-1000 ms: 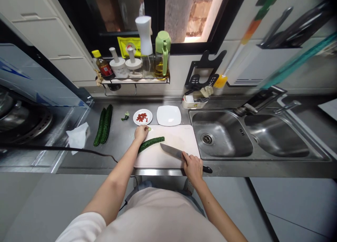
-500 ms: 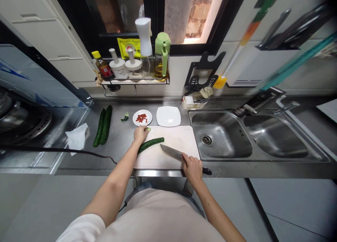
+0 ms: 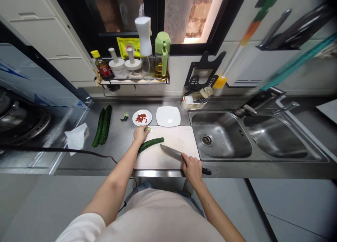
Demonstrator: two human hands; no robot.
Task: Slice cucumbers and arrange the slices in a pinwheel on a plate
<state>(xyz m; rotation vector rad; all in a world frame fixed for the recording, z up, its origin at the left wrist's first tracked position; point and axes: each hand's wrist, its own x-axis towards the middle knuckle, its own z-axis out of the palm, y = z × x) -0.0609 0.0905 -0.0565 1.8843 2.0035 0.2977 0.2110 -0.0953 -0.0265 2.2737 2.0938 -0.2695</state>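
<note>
Your right hand [image 3: 193,168] was closed around the handle of a kitchen knife [image 3: 173,153], its blade lying flat on the white cutting board [image 3: 168,154] at the near edge of the steel surface [image 3: 118,136], pointing toward the cucumber [image 3: 151,143]. Your left hand [image 3: 140,133] pinched a cut cucumber end [image 3: 147,129] at the board's far left corner, clear of the blade. Beyond sat a small dish of red chilli pieces [image 3: 141,117] and a bare white plate [image 3: 168,116], within reach for cut food. Two whole cucumbers [image 3: 102,126] waited farther left; the double sink [image 3: 221,138] lay right.
</note>
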